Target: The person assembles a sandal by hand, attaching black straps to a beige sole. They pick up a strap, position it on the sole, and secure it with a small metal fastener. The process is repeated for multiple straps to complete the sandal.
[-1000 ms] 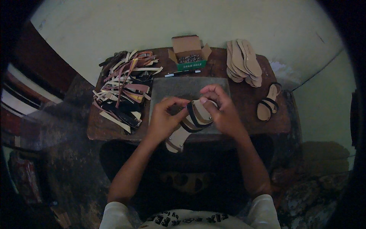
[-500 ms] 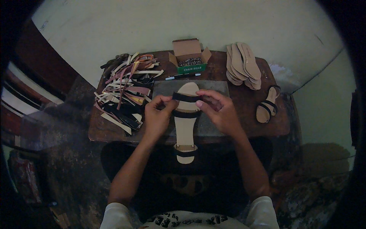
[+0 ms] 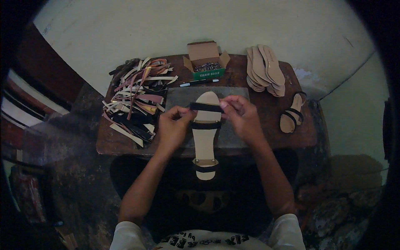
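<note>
A beige sandal sole [image 3: 205, 143] lies lengthwise before me, its toe end over a grey slab [image 3: 235, 137] and its heel end past the table's front edge. One black strap [image 3: 207, 125] crosses its middle and another [image 3: 205, 168] the heel, with shiny nail heads beside them. A third black strap [image 3: 206, 107] stretches across the toe part. My left hand [image 3: 175, 127] pinches this strap's left end between thumb and fingers. At the opposite end, my right hand [image 3: 241, 116] pinches the same strap by the sole's right edge.
Loose leather strips [image 3: 135, 100] are heaped at the table's left. At the back stand an open green box [image 3: 206, 74] of nails and, before it, a marker pen [image 3: 199, 83]. Stacked beige soles [image 3: 266, 71] and a small strapped sandal [image 3: 293, 114] lie at the right.
The sole has shifted slightly to the right and its tilt has changed a little. My right hand has moved right, its fingers now closed at the toe strap's right end.
</note>
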`<state>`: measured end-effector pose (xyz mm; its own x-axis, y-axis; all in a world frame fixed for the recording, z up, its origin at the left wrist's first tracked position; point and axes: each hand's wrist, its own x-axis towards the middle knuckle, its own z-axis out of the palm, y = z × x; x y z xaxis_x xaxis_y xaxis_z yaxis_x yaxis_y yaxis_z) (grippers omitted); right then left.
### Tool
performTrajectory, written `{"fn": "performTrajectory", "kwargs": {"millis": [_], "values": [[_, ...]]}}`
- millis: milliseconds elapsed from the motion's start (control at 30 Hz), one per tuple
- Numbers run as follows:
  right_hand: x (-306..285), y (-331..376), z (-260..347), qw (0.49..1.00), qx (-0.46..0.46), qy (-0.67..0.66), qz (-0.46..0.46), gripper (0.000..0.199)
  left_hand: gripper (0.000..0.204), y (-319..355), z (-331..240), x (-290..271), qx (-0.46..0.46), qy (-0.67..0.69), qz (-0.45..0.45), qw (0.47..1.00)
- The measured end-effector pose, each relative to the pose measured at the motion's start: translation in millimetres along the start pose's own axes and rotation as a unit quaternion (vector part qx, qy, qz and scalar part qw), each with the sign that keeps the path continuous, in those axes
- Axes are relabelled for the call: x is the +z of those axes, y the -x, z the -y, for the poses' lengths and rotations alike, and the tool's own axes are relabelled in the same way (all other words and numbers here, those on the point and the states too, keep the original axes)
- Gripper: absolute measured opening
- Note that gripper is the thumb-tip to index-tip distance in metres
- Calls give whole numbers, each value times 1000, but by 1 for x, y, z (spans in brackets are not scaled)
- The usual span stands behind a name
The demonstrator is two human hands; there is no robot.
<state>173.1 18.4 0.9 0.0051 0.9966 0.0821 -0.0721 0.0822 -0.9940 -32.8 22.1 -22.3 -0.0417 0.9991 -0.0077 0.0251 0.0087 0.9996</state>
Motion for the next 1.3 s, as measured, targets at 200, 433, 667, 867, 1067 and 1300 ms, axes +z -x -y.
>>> {"fn": "performTrajectory", "kwargs": {"millis": [200,433,667,867,1067,1300], "values": [[1,0,-2,1000,6,-12,14,29,22,-3,0,-3,-12,19,-21,1000],[2,0,-5,996,-36,77,-24,24,35,2,-5,0,2,-110,-6,994],[-9,-5,-18,987,-69,142,-6,26,41,8,-17,3,-6,-234,48,971],[-12,-15,-23,988,-6,153,-13,28,40,-1,-5,-5,-25,-229,104,968],[-16,-31,-47,996,-11,83,-28,30,43,-3,2,0,35,-213,96,972],[-16,1,-9,925,-130,357,-24,42,40,-7,5,-9,101,-237,85,962]]}}
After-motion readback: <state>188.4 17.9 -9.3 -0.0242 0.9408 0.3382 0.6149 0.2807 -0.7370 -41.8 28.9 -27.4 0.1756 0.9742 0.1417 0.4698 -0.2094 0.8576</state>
